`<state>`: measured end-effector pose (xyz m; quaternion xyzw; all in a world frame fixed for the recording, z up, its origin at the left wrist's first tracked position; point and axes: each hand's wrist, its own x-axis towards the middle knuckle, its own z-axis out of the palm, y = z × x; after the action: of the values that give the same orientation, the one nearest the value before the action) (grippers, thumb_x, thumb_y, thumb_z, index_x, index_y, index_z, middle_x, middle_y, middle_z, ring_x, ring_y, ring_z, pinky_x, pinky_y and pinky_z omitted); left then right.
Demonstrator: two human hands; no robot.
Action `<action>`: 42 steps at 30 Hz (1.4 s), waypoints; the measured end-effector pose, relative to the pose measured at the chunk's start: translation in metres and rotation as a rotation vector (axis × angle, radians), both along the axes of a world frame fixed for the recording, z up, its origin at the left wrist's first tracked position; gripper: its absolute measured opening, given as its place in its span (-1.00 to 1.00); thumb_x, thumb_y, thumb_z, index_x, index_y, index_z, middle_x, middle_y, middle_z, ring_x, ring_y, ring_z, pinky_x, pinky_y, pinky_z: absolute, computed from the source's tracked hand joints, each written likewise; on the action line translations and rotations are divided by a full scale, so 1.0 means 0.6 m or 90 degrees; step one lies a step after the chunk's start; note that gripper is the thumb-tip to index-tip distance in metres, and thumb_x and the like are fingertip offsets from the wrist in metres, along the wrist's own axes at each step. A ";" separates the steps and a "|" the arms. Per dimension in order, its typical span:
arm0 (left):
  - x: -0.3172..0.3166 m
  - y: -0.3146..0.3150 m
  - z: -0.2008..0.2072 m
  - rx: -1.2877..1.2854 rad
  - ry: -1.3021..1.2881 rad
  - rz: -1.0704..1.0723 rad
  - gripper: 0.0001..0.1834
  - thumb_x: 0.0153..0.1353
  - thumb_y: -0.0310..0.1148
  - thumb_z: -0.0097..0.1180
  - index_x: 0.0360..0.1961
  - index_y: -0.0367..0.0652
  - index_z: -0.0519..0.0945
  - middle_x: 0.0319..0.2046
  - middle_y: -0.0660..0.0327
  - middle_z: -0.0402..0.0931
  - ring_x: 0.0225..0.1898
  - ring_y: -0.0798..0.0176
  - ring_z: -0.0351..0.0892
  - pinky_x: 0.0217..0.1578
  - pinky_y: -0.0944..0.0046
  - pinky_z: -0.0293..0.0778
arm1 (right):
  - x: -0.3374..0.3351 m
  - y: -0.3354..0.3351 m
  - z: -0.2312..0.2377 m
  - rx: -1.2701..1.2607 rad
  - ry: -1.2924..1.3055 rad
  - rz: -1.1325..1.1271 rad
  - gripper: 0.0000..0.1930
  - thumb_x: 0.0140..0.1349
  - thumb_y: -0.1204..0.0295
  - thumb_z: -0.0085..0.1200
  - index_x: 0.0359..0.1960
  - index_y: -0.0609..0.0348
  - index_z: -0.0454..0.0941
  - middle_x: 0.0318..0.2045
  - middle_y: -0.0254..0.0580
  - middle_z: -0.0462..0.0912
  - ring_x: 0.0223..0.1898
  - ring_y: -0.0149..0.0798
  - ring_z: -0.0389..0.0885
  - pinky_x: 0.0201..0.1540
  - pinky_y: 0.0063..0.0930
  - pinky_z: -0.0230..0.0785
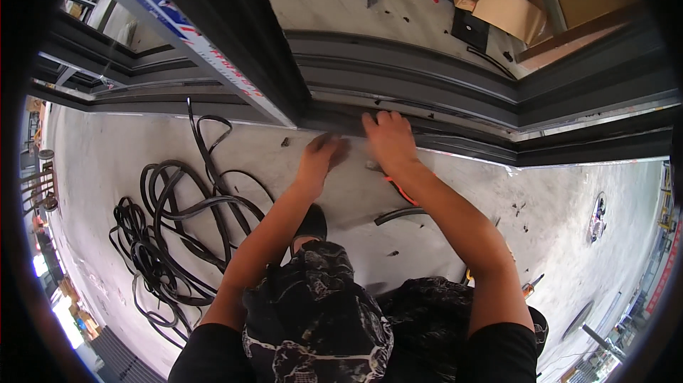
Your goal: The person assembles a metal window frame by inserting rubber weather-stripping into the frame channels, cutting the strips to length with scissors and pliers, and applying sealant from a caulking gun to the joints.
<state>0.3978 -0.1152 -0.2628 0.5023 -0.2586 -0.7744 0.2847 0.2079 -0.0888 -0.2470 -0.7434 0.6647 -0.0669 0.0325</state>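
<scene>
A large dark grey metal frame [398, 66] with grooved rails spans the view in front of me. My right hand [391, 142] lies at its near lower rail [455, 135], fingers bent over the edge. Just to its left, my left hand [321, 161] is raised close to the same rail, below the foot of a dark upright [228, 34]. Motion smears its fingers, so whether they hold anything is unclear. Printed protective film [206, 52] runs along the upright's side. Under my right forearm lie a short black strip [398, 214] and an orange-red item [400, 189], partly covered.
A tangle of black rubber strips [167, 201] lies on the concrete floor at left. Open cardboard [509, 9] and a black flat piece [471, 27] are beyond the frame. A tool with an orange handle [532, 285] lies by my right elbow. My knees are close below.
</scene>
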 end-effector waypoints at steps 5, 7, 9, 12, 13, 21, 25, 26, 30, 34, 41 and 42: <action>-0.043 -0.024 0.043 0.124 0.186 0.037 -0.47 0.40 -0.10 0.06 0.14 -0.37 0.40 0.13 -0.07 0.43 0.14 -0.02 0.45 0.25 0.01 0.39 | -0.008 0.018 0.041 0.031 0.025 0.016 -0.52 0.03 0.49 0.16 0.08 0.15 0.55 -0.24 -0.18 0.55 -0.13 -0.10 0.52 -0.11 -0.23 0.44; -0.071 -0.023 0.061 0.130 0.245 0.035 -0.47 0.39 -0.07 0.06 0.11 -0.35 0.42 0.14 -0.06 0.41 0.16 -0.03 0.43 0.28 0.00 0.36 | -0.014 0.025 0.050 0.017 0.022 0.010 -0.52 0.02 0.48 0.17 0.07 0.16 0.54 -0.24 -0.17 0.55 -0.14 -0.12 0.52 -0.13 -0.25 0.44; -0.096 -0.022 0.092 0.198 0.281 0.107 -0.49 0.40 -0.05 0.04 0.08 -0.33 0.43 0.11 -0.05 0.44 0.16 -0.02 0.42 0.30 0.01 0.33 | -0.024 0.033 0.064 0.044 0.025 0.016 -0.52 0.06 0.48 0.15 0.10 0.16 0.52 -0.25 -0.14 0.55 -0.14 -0.08 0.52 -0.13 -0.25 0.44; -0.103 -0.021 0.082 0.266 0.271 0.145 -0.52 0.39 -0.04 0.05 0.03 -0.27 0.47 0.03 0.03 0.50 0.12 0.05 0.45 0.31 0.02 0.31 | -0.032 0.039 0.086 0.069 0.014 0.043 -0.53 0.10 0.49 0.12 0.12 0.18 0.49 -0.26 -0.10 0.54 -0.16 -0.04 0.51 -0.15 -0.23 0.44; -0.107 -0.020 0.077 0.290 0.270 0.157 -0.54 0.39 -0.03 0.05 0.02 -0.26 0.49 0.00 0.06 0.52 0.10 0.07 0.45 0.31 0.03 0.31 | -0.037 0.040 0.095 0.067 0.001 0.064 -0.54 0.12 0.49 0.11 0.12 0.20 0.48 -0.26 -0.10 0.53 -0.17 -0.03 0.51 -0.17 -0.22 0.44; -0.192 0.006 0.194 0.048 0.295 -0.018 -0.64 0.36 -0.10 0.13 0.00 -0.11 0.47 -0.12 0.26 0.57 -0.05 0.23 0.55 0.09 0.11 0.43 | -0.141 0.104 0.194 -0.001 -0.179 -0.033 -0.52 0.10 0.50 0.20 0.07 0.27 0.36 -0.22 0.03 0.54 -0.15 0.07 0.51 -0.11 -0.06 0.41; -0.241 0.020 0.241 -0.216 0.228 -0.102 -0.63 0.39 -0.22 0.11 0.06 -0.21 0.40 -0.11 0.16 0.56 0.00 0.22 0.55 0.09 0.15 0.45 | -0.159 0.146 0.234 -0.032 -0.263 -0.085 -0.47 0.09 0.50 0.20 0.11 0.27 0.30 -0.18 0.08 0.56 -0.13 0.19 0.51 -0.08 -0.03 0.40; -0.252 0.025 0.253 -0.287 0.205 -0.141 -0.62 0.39 -0.22 0.11 0.08 -0.24 0.39 -0.08 0.15 0.55 0.01 0.22 0.55 0.11 0.17 0.44 | -0.163 0.154 0.239 -0.028 -0.291 -0.121 -0.47 0.09 0.51 0.20 0.11 0.27 0.30 -0.18 0.09 0.56 -0.12 0.19 0.51 -0.08 -0.03 0.41; -0.294 0.053 0.281 -0.425 0.203 -0.179 -0.64 0.45 -0.21 -0.01 0.11 -0.24 0.36 -0.17 0.16 0.55 -0.03 0.26 0.54 0.10 0.22 0.41 | -0.184 0.187 0.240 -0.150 -0.351 -0.124 -0.52 0.11 0.53 0.18 0.10 0.23 0.37 -0.14 0.05 0.56 -0.08 0.15 0.52 -0.07 -0.08 0.44; -0.320 0.043 0.286 -0.610 0.018 -0.304 -0.62 0.51 -0.09 -0.16 0.00 -0.22 0.37 -0.37 0.23 0.42 -0.30 0.36 0.42 -0.19 0.31 0.39 | -0.196 0.268 0.224 -0.155 -0.396 -0.191 -0.64 0.11 0.54 0.19 -0.02 0.20 0.50 -0.16 0.00 0.58 -0.06 0.12 0.53 -0.06 -0.13 0.45; -0.393 0.073 0.313 -0.594 -0.174 -0.643 -0.50 0.38 0.05 0.00 -0.03 -0.22 0.49 -0.39 0.10 0.55 -0.34 0.12 0.53 -0.25 0.18 0.44 | -0.217 0.581 0.054 -0.081 -0.371 -0.650 -0.75 0.14 0.55 0.18 -0.11 0.20 0.57 -0.27 -0.07 0.64 -0.32 -0.14 0.68 -0.23 -0.34 0.51; -0.404 0.079 0.313 -0.643 -0.232 -0.699 -0.49 0.36 0.06 0.02 0.02 -0.21 0.51 -0.34 0.06 0.59 -0.29 0.02 0.58 -0.21 0.12 0.46 | -0.214 0.629 0.032 -0.084 -0.341 -0.722 -0.73 0.14 0.55 0.19 -0.10 0.19 0.57 -0.28 -0.07 0.64 -0.33 -0.14 0.68 -0.24 -0.35 0.51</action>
<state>0.1555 -0.0678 -0.0748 0.2304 -0.8361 -0.4978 0.0073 0.0796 0.2886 -0.2279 -0.2336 0.9188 -0.2980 0.1116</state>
